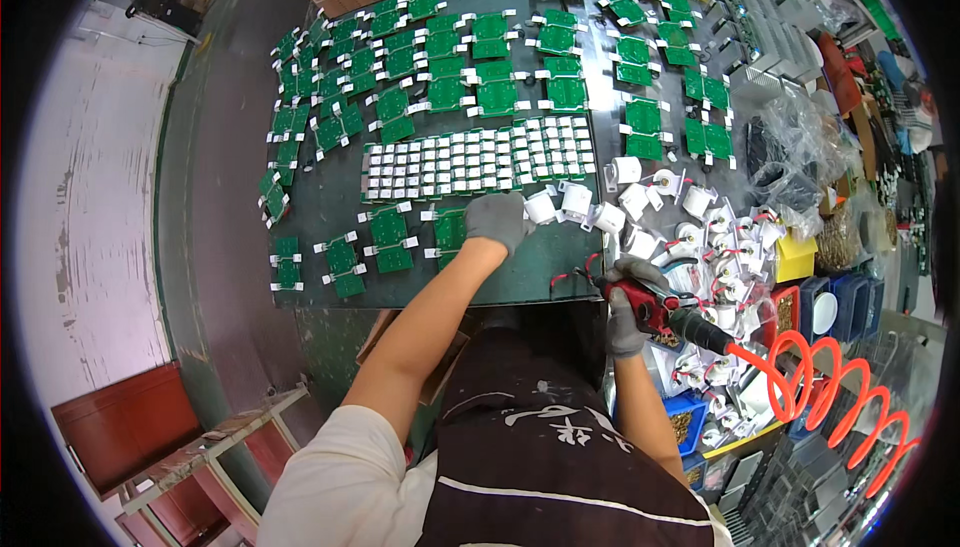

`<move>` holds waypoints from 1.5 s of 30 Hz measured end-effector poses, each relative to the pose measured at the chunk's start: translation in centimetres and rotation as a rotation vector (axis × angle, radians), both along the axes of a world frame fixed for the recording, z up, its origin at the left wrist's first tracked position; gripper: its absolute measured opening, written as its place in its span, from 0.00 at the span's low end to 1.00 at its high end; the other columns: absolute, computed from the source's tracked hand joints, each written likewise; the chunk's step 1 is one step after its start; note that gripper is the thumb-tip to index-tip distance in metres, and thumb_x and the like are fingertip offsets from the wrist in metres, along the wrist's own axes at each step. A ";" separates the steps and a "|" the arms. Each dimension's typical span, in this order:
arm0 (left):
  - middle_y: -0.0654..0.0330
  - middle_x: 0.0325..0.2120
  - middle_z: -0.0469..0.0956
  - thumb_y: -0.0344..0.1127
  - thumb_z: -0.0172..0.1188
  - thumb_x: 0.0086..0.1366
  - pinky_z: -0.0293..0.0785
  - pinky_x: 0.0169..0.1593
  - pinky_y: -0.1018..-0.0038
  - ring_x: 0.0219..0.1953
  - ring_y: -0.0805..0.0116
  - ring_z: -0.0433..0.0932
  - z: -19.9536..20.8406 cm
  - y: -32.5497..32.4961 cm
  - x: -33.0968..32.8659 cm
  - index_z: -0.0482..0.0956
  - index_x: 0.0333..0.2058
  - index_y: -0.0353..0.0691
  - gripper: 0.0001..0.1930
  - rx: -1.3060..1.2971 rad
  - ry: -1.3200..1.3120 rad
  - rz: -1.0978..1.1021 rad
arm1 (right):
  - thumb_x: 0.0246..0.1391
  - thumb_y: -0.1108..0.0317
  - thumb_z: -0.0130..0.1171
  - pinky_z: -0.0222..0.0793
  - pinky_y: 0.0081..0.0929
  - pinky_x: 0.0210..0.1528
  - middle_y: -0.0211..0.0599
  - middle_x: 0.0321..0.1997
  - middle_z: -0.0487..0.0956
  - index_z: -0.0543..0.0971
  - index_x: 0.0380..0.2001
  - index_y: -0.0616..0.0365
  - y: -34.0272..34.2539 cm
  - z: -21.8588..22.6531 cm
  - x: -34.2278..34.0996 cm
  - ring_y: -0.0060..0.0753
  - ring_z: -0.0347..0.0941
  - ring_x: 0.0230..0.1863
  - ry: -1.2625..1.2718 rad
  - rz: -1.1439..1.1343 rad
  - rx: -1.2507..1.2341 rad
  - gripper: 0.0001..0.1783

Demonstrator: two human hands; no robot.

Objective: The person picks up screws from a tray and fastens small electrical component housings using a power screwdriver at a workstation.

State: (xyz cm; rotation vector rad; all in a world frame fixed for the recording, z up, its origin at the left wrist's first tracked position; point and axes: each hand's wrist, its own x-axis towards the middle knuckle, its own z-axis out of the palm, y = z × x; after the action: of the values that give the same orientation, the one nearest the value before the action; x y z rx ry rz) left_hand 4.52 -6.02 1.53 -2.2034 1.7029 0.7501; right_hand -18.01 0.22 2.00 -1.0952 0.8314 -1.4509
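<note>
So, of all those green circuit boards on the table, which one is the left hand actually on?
The green board in the near row, directly beneath the gloved left hand. It is partly covered by the glove, while every other board lies untouched.

I saw bare mat (520,272) at six o'clock of my left hand (496,220), free to pass. Green boards (470,77) crowded twelve; white parts (690,232) blocked three, beside my right hand (628,297).
</note>
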 end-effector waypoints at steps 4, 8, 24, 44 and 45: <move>0.59 0.32 0.80 0.48 0.50 0.64 0.74 0.40 0.61 0.38 0.57 0.79 -0.6 -0.3 0.8 0.79 0.34 0.47 0.14 -0.098 0.012 -0.088 | 0.47 0.73 0.62 0.70 0.33 0.48 0.42 0.46 0.71 0.67 0.47 0.56 -0.1 -0.5 -0.2 0.30 0.72 0.42 -0.042 0.026 -0.006 0.23; 0.57 0.34 0.81 0.46 0.50 0.64 0.73 0.42 0.61 0.40 0.55 0.79 -0.9 0.3 1.5 0.79 0.36 0.47 0.13 -0.141 0.071 -0.159 | 0.47 0.74 0.62 0.70 0.32 0.47 0.41 0.46 0.71 0.67 0.47 0.56 -0.1 -0.4 -0.4 0.29 0.71 0.43 -0.056 0.027 -0.001 0.23; 0.57 0.41 0.80 0.43 0.56 0.54 0.72 0.49 0.65 0.43 0.56 0.78 0.4 -0.5 4.7 0.76 0.49 0.55 0.21 0.004 0.289 -0.034 | 0.45 0.81 0.55 0.69 0.30 0.49 0.41 0.43 0.73 0.67 0.46 0.60 -0.7 0.0 -0.4 0.29 0.71 0.43 -0.005 0.014 0.028 0.22; 0.60 0.32 0.75 0.43 0.66 0.48 0.75 0.33 0.70 0.38 0.65 0.76 -1.4 0.7 -5.8 0.75 0.35 0.42 0.18 -0.337 -0.202 -0.307 | 0.49 0.76 0.59 0.70 0.32 0.47 0.44 0.46 0.73 0.65 0.48 0.60 -0.4 -0.2 -0.2 0.30 0.72 0.42 -0.020 0.019 0.013 0.22; 0.60 0.32 0.75 0.43 0.66 0.48 0.75 0.33 0.70 0.38 0.65 0.76 -1.6 0.9 -5.7 0.75 0.35 0.42 0.18 -0.337 -0.198 -0.309 | 0.49 0.75 0.60 0.70 0.31 0.47 0.44 0.46 0.73 0.65 0.48 0.59 -0.5 -0.2 -0.3 0.30 0.72 0.43 -0.032 0.026 0.015 0.23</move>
State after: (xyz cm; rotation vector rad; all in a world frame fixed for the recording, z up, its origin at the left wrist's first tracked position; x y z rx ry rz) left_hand -1.22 -5.12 -0.04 -2.0495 2.1161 0.1731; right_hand -18.30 -0.27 1.82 -1.0654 0.8020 -1.4346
